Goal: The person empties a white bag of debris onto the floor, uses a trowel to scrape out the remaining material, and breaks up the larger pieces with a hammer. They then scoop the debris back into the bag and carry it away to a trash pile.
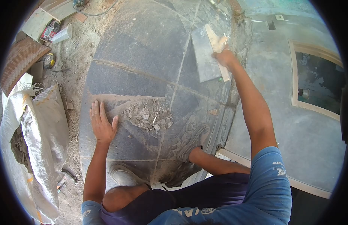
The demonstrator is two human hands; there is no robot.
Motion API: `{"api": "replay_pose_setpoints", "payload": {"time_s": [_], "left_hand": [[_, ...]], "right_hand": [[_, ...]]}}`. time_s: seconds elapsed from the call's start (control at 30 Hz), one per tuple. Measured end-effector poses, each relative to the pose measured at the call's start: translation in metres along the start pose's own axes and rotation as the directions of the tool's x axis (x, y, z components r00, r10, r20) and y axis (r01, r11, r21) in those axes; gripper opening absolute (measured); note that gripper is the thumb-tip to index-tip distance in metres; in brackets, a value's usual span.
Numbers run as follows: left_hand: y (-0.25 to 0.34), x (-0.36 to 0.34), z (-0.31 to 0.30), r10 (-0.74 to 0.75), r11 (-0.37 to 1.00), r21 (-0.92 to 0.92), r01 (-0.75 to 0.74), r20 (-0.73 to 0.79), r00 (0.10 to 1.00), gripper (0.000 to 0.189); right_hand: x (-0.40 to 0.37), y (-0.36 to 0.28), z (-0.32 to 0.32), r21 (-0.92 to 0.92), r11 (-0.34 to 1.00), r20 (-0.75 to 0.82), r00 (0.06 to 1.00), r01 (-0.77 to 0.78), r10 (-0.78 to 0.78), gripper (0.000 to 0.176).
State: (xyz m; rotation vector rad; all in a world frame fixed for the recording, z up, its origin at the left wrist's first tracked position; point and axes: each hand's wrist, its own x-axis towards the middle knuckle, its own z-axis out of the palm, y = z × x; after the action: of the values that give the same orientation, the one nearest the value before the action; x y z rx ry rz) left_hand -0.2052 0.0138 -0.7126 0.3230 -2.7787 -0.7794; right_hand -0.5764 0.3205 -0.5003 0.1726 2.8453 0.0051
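The person crouched on a dark grey stone-slab floor (144,45), both dusty grey shoes (192,140) planted near its near edge. The left hand (102,125) lay palm down on a slab towards the floor's left edge, its fingers (96,112) straight and slightly apart, clamped on nothing. Just to the right of that hand, not touching it, sat a loose heap of pale grey mortar rubble (149,114), spread over a joint between slabs near the middle of the floor.

The right hand (223,58) reached out to the far right part of the floor, its fingers wrapped tight round the pale wooden handle (219,43) of a flat grey steel trowel (204,56). The trowel blade rested flat against the slabs, close to the floor's right edge, where a rough grey cement surface (271,93) began.

On the bare dirt beyond the left edge of the floor slumped a large white woven plastic sack (42,123). A gap in its side showed dark earth and rubble (18,146) inside. Near the far left corner a clear plastic cup (62,34) lay on its side; whether anything was in it could not be told. Beside the cup lay a small red printed packet (50,30), and a yellow tape measure (49,60) sat in the dirt between the cup and the sack.
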Motion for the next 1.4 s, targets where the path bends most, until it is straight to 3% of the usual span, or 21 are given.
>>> {"api": "replay_pose_setpoints", "payload": {"time_s": [0.23, 0.33, 0.43, 0.5, 0.6, 0.63, 0.87, 0.97, 1.03, 1.17, 1.23, 1.37, 1.4], "left_hand": [[0.000, 0.000, 0.000, -0.002, 1.000, 0.010, 0.002, 0.003, 1.000, 0.068], [0.000, -0.001, 0.001, -0.002, 1.000, 0.007, 0.002, -0.005, 1.000, 0.068], [-0.001, -0.002, 0.002, -0.008, 1.000, 0.002, 0.008, -0.007, 1.000, 0.069], [0.000, -0.003, 0.002, -0.012, 1.000, 0.010, 0.012, 0.001, 1.000, 0.069], [0.000, -0.002, 0.001, -0.010, 1.000, 0.019, 0.009, 0.006, 1.000, 0.069], [0.000, -0.002, 0.001, -0.010, 1.000, 0.017, 0.010, 0.004, 1.000, 0.069], [0.000, -0.001, 0.002, -0.015, 1.000, 0.004, 0.015, -0.001, 1.000, 0.069], [0.000, -0.001, 0.001, -0.020, 1.000, 0.001, 0.020, 0.005, 1.000, 0.069], [0.000, -0.001, 0.001, -0.024, 1.000, 0.004, 0.024, 0.008, 1.000, 0.069], [-0.001, -0.001, 0.001, -0.024, 1.000, 0.002, 0.024, 0.001, 1.000, 0.069], [0.000, -0.002, 0.001, -0.019, 1.000, 0.000, 0.019, 0.007, 1.000, 0.070], [0.000, -0.001, 0.003, -0.010, 1.000, 0.012, 0.010, 0.001, 1.000, 0.069], [0.000, 0.000, 0.002, -0.013, 1.000, 0.012, 0.013, 0.001, 1.000, 0.069]], "right_hand": [[-0.023, 0.019, -0.003, 0.005, 1.000, 0.083, 0.996, -0.024, 0.023, 0.089], [-0.045, 0.030, -0.009, 0.105, 0.992, 0.140, 0.988, -0.073, 0.058, 0.086], [-0.039, 0.043, -0.018, 0.171, 0.985, 0.162, 0.984, 0.040, -0.068, 0.098], [-0.019, 0.048, -0.009, 0.291, 0.957, 0.012, 1.000, 0.005, -0.009, 0.095], [-0.019, 0.013, -0.017, 0.361, 0.931, 0.108, 0.994, -0.058, 0.020, 0.091], [0.004, 0.027, 0.002, 0.275, 0.961, 0.040, 0.999, -0.016, 0.005, 0.078], [-0.009, 0.034, 0.010, 0.322, 0.943, 0.086, 0.994, -0.087, 0.063, 0.080], [-0.002, 0.054, 0.018, 0.337, 0.940, 0.121, 0.992, -0.056, 0.016, 0.084], [-0.015, 0.048, 0.015, 0.411, 0.901, 0.118, 0.988, -0.137, 0.096, 0.082], [-0.007, 0.058, 0.018, 0.454, 0.884, 0.119, 0.991, -0.111, 0.063, 0.082], [0.006, 0.066, 0.027, 0.449, 0.893, -0.003, 0.999, -0.028, 0.033, 0.096], [0.004, 0.043, 0.041, 0.357, 0.933, -0.024, 0.998, -0.038, 0.050, 0.096], [0.005, 0.035, 0.053, 0.289, 0.956, -0.098, 0.991, -0.056, 0.088, 0.095]]}}
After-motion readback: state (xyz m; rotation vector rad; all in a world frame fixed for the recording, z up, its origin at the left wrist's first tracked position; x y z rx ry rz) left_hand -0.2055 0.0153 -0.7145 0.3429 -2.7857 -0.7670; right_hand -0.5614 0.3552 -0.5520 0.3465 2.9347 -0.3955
